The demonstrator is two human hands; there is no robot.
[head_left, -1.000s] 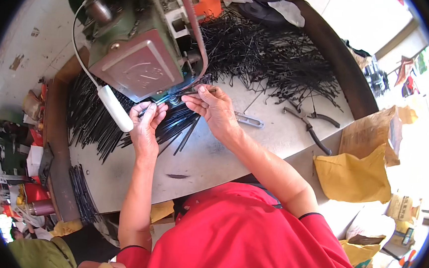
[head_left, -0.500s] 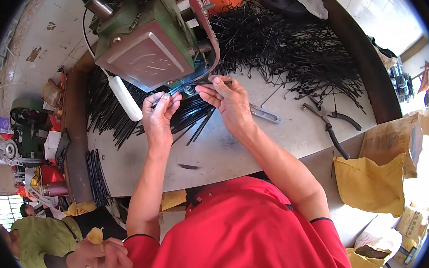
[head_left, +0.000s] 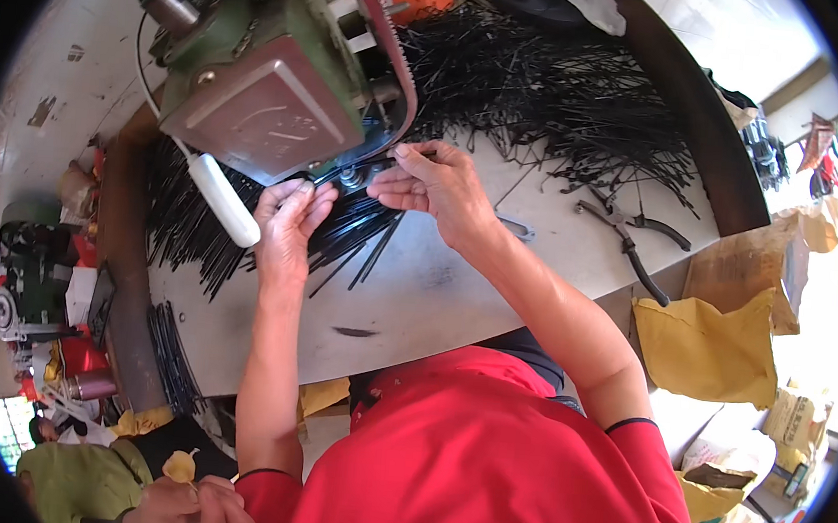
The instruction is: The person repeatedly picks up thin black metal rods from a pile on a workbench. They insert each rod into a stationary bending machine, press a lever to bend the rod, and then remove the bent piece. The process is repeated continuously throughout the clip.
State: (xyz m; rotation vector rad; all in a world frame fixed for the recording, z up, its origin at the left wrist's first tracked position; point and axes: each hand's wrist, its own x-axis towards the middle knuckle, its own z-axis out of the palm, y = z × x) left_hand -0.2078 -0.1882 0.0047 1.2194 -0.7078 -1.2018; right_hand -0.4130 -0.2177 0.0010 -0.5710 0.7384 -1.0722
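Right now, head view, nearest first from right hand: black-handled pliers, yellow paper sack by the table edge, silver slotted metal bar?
1. Silver slotted metal bar: just right of hand
2. Pliers: farther right
3. Yellow paper sack: lower right

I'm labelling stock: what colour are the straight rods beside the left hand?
The rods are black, best seen in the head view.

Black rods (head_left: 193,231) look glossy, coated metal or plastic, can't tell which. Machine cover (head_left: 266,120) is painted metal, satin. Tabletop (head_left: 426,306): smooth, dull, scuffed. Shirt (head_left: 464,449): matt cloth.
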